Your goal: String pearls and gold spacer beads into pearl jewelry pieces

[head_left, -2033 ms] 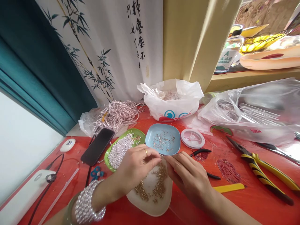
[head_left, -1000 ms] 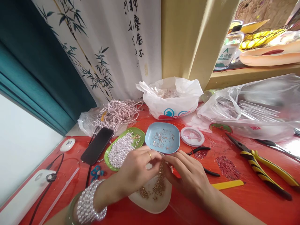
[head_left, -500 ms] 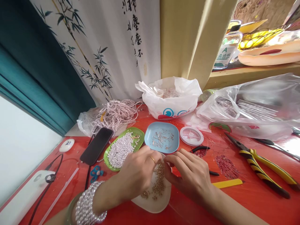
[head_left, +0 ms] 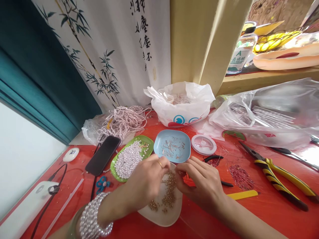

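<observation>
My left hand (head_left: 147,179) hovers over the left side of a white dish (head_left: 171,217), fingers pinched and the tips turned away from view. A ring and a band of pearl strands (head_left: 96,217) are on that arm. Across from it, my right hand (head_left: 199,179) is closed at the dish's right rim, thumb and forefinger together. Whatever lies between the fingertips is too small or hidden to make out. Small gold beads (head_left: 169,196) are scattered in the dish. Just beyond are a blue dish (head_left: 159,132) with metal pins and a green dish (head_left: 150,142) full of white pearl beads (head_left: 127,161).
Pliers (head_left: 276,176) with yellow-black handles and a yellow strip (head_left: 243,195) lie right. A clear-lidded spool (head_left: 203,144) sits beyond my right hand. Plastic bags (head_left: 181,113) and pearl strands (head_left: 124,121) line the back. A phone (head_left: 103,155) and blue flower piece (head_left: 102,184) lie left.
Both hands have shifted only slightly, the fingertips a little farther apart over the white dish. The dishes and tools stay where they were.
</observation>
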The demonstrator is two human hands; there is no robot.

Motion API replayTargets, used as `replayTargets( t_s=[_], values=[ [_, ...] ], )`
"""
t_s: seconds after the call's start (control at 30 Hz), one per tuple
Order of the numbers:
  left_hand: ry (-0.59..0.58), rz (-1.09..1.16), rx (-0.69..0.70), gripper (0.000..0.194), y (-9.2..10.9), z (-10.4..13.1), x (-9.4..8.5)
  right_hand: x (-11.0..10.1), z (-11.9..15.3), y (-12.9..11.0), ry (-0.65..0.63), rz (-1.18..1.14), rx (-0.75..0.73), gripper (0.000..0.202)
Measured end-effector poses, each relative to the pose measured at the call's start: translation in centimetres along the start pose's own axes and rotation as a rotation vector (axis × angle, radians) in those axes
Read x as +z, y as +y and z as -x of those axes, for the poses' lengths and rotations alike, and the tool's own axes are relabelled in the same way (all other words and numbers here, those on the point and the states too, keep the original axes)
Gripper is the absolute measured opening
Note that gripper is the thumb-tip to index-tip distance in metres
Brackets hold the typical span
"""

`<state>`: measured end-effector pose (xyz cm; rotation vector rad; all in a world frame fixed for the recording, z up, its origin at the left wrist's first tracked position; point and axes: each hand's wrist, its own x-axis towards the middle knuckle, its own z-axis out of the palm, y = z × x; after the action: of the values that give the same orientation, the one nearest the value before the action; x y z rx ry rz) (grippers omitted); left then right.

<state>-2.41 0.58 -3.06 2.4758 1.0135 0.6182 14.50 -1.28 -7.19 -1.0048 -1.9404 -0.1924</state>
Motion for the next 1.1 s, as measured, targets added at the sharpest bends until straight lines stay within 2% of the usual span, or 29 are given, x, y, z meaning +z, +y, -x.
replayTargets(
  t_s=[0.13,0.23,0.43,0.6,0.8,1.1],
  values=[
    [-0.111,0.286,-0.222,0.006,0.0,-0.5,-0.9,0.1,0.2,0.3,-0.045,-0.087,-0.047,0.009],
    [-0.18,0.491,-0.339,0.01,-0.2,-0.8,-1.3,-0.1,0.2,0.4,-0.056,-0.123,-0.086,0.008],
    [-0.184,0.663,-0.398,0.014,-0.5,-0.9,-1.2,-0.5,0.0,0.0,-0.079,-0.128,-0.137,0.007],
    [-0.183,0.697,-0.446,0.01,-0.2,-0.8,-1.4,-1.1,-0.6,0.0,-0.11,-0.103,-0.183,0.007],
    [-0.172,0.633,-0.484,0.012,-0.1,-0.5,-1.2,-2.8,-0.7,0.9,-0.164,0.002,-0.224,0.009],
    [-0.117,0.538,-0.44,0.007,0.4,0.0,-0.3,-6.4,2.0,1.8,-0.208,0.192,-0.007,0.014]
  ],
)
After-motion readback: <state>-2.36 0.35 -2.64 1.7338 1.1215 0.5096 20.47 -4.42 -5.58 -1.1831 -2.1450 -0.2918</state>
